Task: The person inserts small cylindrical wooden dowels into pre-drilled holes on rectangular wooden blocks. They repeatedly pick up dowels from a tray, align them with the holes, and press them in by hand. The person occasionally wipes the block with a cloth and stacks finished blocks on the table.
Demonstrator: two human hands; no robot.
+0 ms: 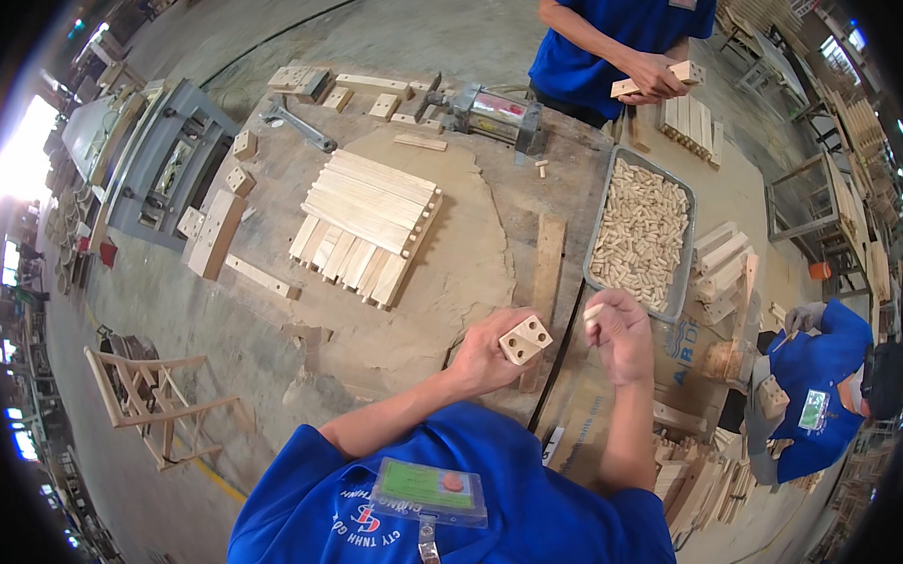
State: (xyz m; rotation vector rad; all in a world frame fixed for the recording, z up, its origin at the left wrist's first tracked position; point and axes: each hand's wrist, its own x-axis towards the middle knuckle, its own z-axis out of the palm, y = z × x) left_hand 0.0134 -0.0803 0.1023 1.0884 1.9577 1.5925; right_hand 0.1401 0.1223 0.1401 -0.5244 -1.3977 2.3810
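Observation:
My left hand point(487, 355) is closed round a wooden block point(525, 340), whose end face with several drilled holes points up. Just to the right, my right hand point(624, 338) pinches a short wooden dowel point(593, 314) between thumb and fingers, apart from the block. Beyond that hand lies a grey tray point(601, 216) heaped with wooden dowels point(640, 229). On the table to the left rests a stack of pale wooden strips point(364, 214), laid in layers, with small pegs or holes showing along one edge.
A wrench point(303, 126), a metal cylinder clamp point(497, 117) and small wood blocks point(240, 181) lie along the table's far and left sides. Across the table, a co-worker's hands point(653, 75) hold wooden pieces. Another co-worker point(816, 374) is at the right, beside piled wood parts.

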